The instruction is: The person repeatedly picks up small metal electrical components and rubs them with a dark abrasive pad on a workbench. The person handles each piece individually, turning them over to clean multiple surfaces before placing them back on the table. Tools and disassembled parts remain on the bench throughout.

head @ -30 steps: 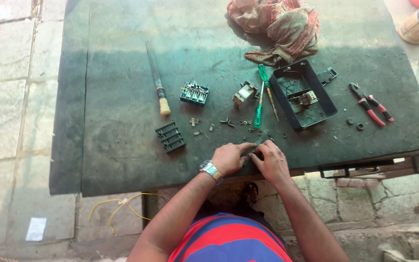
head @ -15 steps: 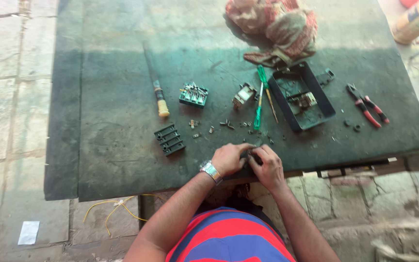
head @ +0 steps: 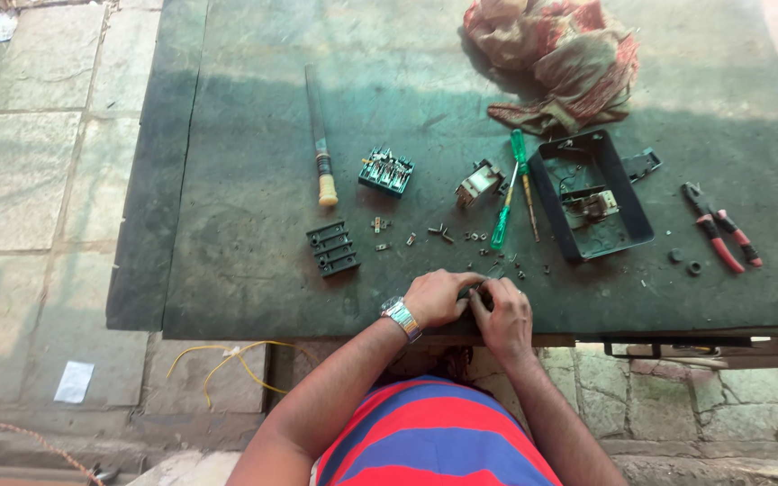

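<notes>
Both hands (head: 474,301) grip small part; screws (head: 474,238), green screwdriver (head: 508,193) ahead.

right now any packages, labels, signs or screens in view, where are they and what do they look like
No packages, signs or screens that I can make out.
White paper slip: on the paving, lower left of the table; flat, rectangular; too small to tell if it is a label.
Wristwatch: on the left wrist beside the left hand; silver metal band, face not visible.
</notes>
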